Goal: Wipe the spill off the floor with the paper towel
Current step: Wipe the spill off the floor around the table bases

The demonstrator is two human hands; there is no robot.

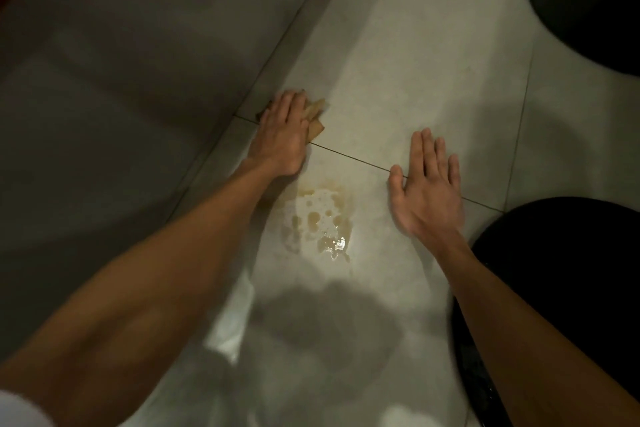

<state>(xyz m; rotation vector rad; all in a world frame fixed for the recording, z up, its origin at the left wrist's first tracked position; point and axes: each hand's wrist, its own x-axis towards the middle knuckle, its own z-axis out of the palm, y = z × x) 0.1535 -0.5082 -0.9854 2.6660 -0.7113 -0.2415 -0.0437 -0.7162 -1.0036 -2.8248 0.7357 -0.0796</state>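
A brownish wet spill point(320, 218) lies on the pale tiled floor point(398, 80) between my two forearms. My left hand point(282, 133) lies flat, fingers straight, pressing a stained, crumpled paper towel point(317, 118) onto the floor just beyond the spill, close to the wall. Most of the towel is hidden under my palm; only its right corners stick out. My right hand point(426, 184) rests flat on the floor to the right of the spill, fingers spread, holding nothing.
A grey wall or panel point(121, 62) runs along the left, meeting the floor beside my left hand. A dark rounded object point(588, 0) sits at the top right, and another black object point(561, 270) lies at the right, beside my right forearm.
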